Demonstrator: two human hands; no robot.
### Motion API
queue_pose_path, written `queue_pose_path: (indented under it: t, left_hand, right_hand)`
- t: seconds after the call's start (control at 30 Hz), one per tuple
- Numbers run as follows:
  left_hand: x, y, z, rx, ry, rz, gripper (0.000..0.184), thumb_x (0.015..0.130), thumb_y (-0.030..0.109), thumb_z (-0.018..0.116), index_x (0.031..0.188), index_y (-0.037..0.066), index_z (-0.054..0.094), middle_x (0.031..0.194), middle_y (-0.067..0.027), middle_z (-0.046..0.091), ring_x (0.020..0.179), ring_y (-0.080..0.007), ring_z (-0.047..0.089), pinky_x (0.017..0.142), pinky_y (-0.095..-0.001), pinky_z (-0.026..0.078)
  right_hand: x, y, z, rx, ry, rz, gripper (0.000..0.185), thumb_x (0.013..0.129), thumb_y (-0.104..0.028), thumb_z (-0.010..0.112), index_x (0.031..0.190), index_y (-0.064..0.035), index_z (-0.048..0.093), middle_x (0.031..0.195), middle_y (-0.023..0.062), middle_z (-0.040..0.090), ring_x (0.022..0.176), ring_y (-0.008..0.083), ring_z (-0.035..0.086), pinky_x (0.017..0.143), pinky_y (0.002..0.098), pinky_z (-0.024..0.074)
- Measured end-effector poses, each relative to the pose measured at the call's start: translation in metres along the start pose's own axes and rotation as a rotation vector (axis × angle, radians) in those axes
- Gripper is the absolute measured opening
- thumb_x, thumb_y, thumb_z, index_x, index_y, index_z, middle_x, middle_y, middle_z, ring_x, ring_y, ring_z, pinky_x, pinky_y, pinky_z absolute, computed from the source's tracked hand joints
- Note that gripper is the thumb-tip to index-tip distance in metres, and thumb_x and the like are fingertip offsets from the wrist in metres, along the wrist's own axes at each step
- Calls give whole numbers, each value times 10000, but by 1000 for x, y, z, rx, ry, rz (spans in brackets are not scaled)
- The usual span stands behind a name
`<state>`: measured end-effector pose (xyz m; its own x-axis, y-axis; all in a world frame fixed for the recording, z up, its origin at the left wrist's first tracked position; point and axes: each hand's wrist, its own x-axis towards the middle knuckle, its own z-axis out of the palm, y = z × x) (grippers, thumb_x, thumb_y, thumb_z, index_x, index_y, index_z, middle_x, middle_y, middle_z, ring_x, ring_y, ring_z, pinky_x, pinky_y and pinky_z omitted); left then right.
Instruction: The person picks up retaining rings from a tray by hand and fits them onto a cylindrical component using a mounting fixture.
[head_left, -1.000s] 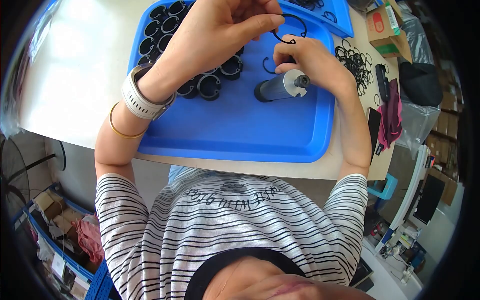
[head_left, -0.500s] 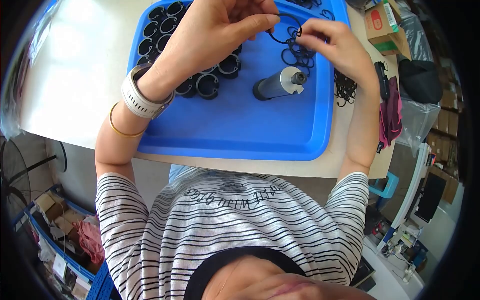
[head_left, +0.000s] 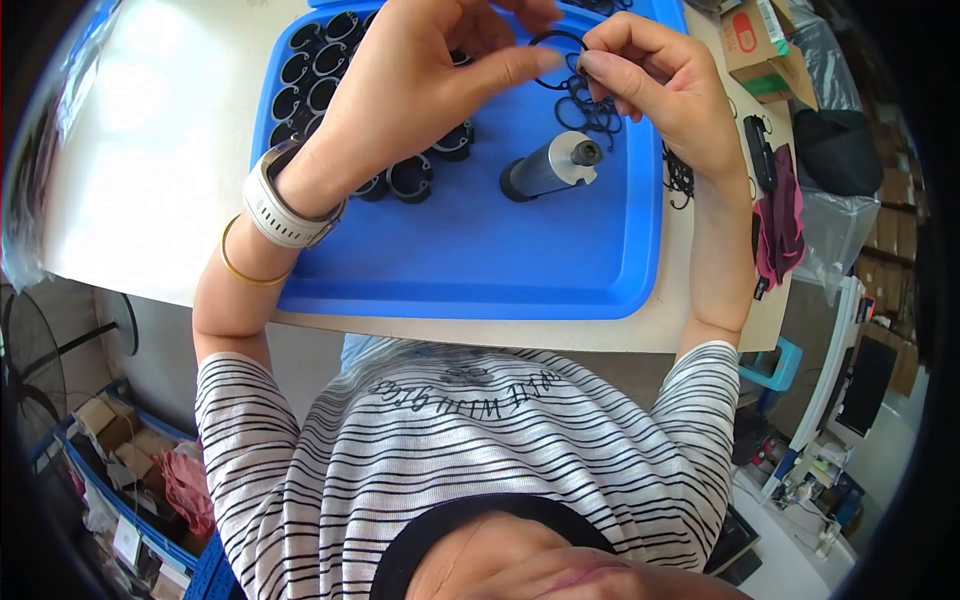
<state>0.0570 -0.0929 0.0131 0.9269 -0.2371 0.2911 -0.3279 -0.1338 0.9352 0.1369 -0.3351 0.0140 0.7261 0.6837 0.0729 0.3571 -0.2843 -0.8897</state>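
Right hand — pinching black ring | left hand — fingertips blurred (grip cannot be told) | ring stacks: partly hidden behind it

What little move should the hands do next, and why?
Maybe bring the ring over to the cylinder: the right hand seems to pinch its edge, and the cylinder stands nearby in the tray with no hand on it.
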Motion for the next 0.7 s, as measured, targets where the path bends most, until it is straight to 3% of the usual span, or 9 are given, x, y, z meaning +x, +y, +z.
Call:
queue_pose_path:
  t: [0.17,0.37,0.47,0.5,0.53,0.6,0.63,0.67,0.7]
  left_hand:
    - [2,6,2,283,3,324,450,833,1,791,1243,15,606,1082,-82,670,880,-148,651,748,-279,549]
    - [-1,5,-2,412,-73,326,506,811,-12,803,1270,17,591,1161,-108,671,928,-172,663,804,-299,560]
    - [8,-6,0,51,-55,208,562,816,22,830,1307,-3,557,1171,-104,661,1003,-166,655,879,-304,545]
    - [13,-12,2,-72,-47,175,584,818,36,840,1320,-10,545,1173,-102,657,1027,-165,651,905,-307,539]
    - [39,-25,8,-186,-194,623,602,815,48,847,1329,-8,539,1186,-103,654,1036,-163,647,917,-311,532]
    - [30,-26,6,-185,-256,640,572,825,66,845,1311,-5,552,1159,-96,661,1016,-150,645,907,-305,530]
    - [26,-19,7,-184,-287,648,557,830,75,844,1303,-4,559,1145,-93,665,1006,-143,644,902,-303,528]
    - [17,-16,2,-77,-301,554,581,811,90,852,1303,-4,558,1181,-104,655,1037,-158,643,936,-308,520]
    - [8,-14,-3,36,-322,464,606,791,105,861,1303,-5,556,1217,-114,645,1067,-173,642,970,-313,511]
  right_hand:
    - [-2,-14,5,233,-7,127,162,989,-194,686,986,-33,667,792,9,684,639,45,583,581,189,453]
    - [-1,-16,1,304,-42,97,148,997,-186,674,992,-39,658,788,12,681,616,38,566,563,180,438]
    - [5,-4,-8,269,-3,64,144,1010,-173,648,987,-31,658,801,15,677,644,45,576,570,187,438]
    - [9,10,-11,137,53,22,163,1010,-186,644,990,-25,660,806,15,677,660,49,586,582,190,444]
    - [10,17,-17,-73,62,11,178,983,-199,665,1001,-22,664,823,24,678,667,63,586,596,208,453]
    - [11,29,-28,-505,88,-4,231,928,-224,706,1022,-16,672,856,41,681,681,92,588,624,244,472]
    - [14,39,-27,-753,94,-122,297,890,-267,741,1065,-37,677,914,43,678,665,109,555,623,261,465]
    - [12,41,-30,-885,24,93,479,801,-403,793,1133,-78,673,1045,137,721,1031,316,690,872,412,532]
    - [10,42,-27,-883,25,95,479,801,-403,793,1133,-78,673,1045,137,721,1031,316,690,872,412,532]
